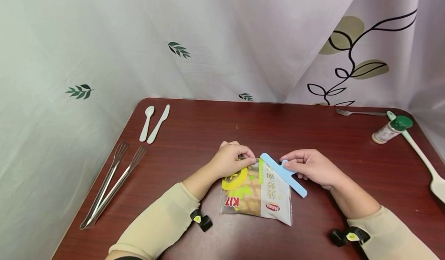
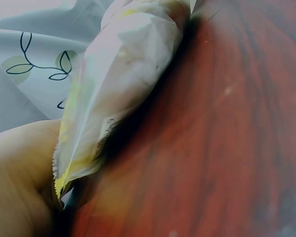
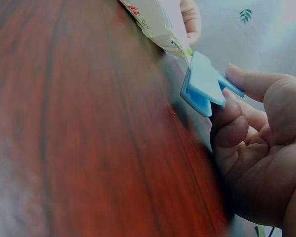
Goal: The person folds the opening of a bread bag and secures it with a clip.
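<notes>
A clear and white snack bag [image 1: 250, 198] with yellow and green print lies on the table in front of me. My left hand [image 1: 232, 160] pinches its far edge near the middle. On the right, my right hand [image 1: 314, 168] holds a light blue bag clip [image 1: 283, 175] by its handle, thumb on one side and fingers curled beneath. The clip slants across the bag's upper right corner. In the right wrist view the bag clip [image 3: 202, 84] has its long jaws parted, close to the bag's edge. Whether the bag's edge lies between them I cannot tell.
Metal tongs [image 1: 112, 182] lie at the left, with a white spoon [image 1: 147, 123] and a white knife [image 1: 158, 124] beyond them. To the far right are a green-capped shaker bottle [image 1: 386, 132], a fork [image 1: 359, 113] and a long white-handled utensil [image 1: 422, 152]. A curtain [image 1: 222, 39] hangs behind the table.
</notes>
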Demonstrator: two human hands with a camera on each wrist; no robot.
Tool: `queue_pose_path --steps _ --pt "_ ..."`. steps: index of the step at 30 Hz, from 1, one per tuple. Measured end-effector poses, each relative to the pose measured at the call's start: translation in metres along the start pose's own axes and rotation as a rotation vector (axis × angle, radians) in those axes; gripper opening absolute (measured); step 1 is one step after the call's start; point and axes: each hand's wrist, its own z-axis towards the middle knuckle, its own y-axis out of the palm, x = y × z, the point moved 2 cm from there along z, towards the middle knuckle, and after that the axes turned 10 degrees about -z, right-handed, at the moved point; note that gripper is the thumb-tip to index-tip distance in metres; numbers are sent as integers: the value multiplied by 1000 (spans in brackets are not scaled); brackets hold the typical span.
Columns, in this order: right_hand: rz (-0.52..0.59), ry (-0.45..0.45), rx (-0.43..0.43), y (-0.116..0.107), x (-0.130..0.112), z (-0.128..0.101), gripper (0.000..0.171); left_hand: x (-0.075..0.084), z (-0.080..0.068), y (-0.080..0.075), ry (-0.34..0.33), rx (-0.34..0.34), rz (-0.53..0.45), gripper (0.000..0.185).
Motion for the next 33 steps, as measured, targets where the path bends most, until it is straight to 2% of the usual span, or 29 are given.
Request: queue_pose_path --steps 12,21,33 --pt "21 16 8 0 -3 0 29 4 0 2 15 -20 10 4" --pt "15 9 25 1 2 0 33 6 -1 4 7 -9 8 5" --pt "-38 5 153 4 1 0 33 4 -1 2 53 42 68 4"
